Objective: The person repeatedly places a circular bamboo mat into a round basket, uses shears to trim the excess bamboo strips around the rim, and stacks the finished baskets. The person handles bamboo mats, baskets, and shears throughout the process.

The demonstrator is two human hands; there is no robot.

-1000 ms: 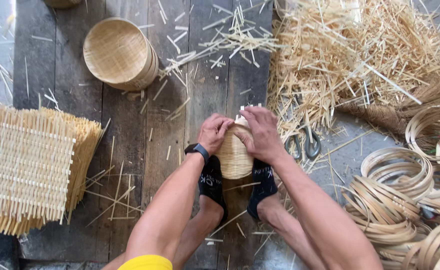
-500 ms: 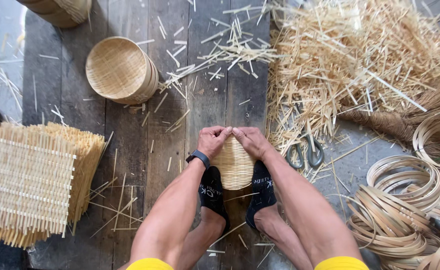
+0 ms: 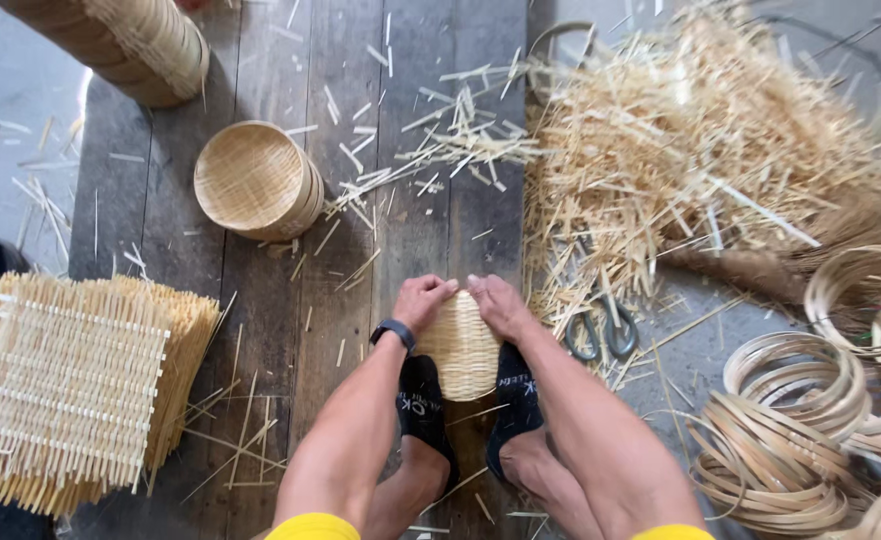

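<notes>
Both hands press the top rim of a small woven basket (image 3: pixel 460 350) at lower centre, left hand (image 3: pixel 422 302) and right hand (image 3: pixel 498 304) closed on it with fingertips nearly meeting; black-socked feet (image 3: pixel 422 400) brace its sides; even pressure from both thumbs should keep the rim round; scissors (image 3: pixel 600 332) lie just right; a finished basket (image 3: pixel 256 182) sits upper left.

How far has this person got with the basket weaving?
Done, it seems: a finished round basket lies on the planks, with a stack of baskets at the top edge. In hand: the left hand and right hand press on the top of a small woven basket held between the feet. Left, by the look of it: flat woven mats and coiled rims lie unused.
</notes>
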